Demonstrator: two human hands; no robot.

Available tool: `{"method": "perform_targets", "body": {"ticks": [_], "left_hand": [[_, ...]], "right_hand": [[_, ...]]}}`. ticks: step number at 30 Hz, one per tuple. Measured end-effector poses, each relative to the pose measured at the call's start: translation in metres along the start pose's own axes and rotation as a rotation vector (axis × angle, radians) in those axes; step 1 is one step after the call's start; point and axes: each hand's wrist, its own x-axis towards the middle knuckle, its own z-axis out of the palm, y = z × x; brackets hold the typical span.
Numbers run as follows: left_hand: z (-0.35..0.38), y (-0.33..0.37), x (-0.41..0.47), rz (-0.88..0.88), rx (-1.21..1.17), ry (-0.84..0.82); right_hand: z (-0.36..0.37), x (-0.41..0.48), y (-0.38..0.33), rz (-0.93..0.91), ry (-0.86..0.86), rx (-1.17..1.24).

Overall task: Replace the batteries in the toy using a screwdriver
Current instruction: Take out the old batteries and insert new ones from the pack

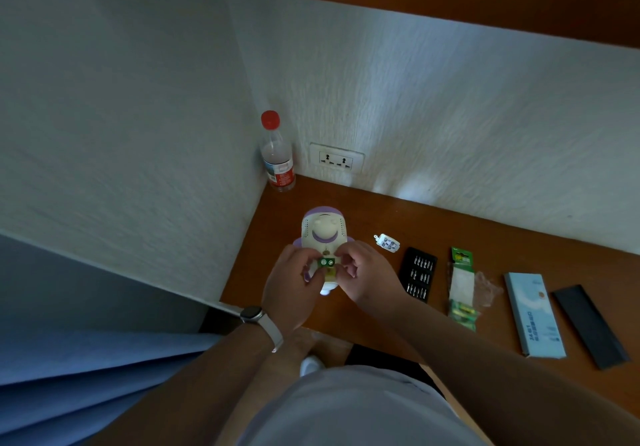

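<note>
Toy (323,234) is laid on desk (485,248) nr its far-left corner, long axis run from near edge twd far edge, head end away. Batteries (326,262) are pinched betw. left hand (292,284) & right hand (367,272), both equally near, over toy's lower half. Battery bay is hidden under fingers; polarity marks can't be told.

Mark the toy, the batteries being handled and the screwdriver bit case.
toy (323,229): head view, white face.
batteries (326,262): head view, green pair's end faces.
bit case (418,274): head view, black tray's middle.
</note>
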Motion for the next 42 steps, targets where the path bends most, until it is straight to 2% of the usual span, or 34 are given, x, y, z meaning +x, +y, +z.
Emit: {"method": "perform_targets", "body": {"ticks": [18, 29, 42], "left_hand": [[0.002, 0.004, -0.001, -0.029, 0.062, 0.012], [0.005, 0.002, -0.004, -0.038, 0.005, 0.045], [0.003, 0.003, 0.001, -0.184, -0.111, 0.066]], "right_hand": [[0.004, -0.004, 0.007, 0.024, -0.004, 0.040], [0.004, -0.006, 0.015, 0.017, -0.012, 0.065], [0.004, -0.005, 0.018, 0.025, -0.030, 0.085]]}}
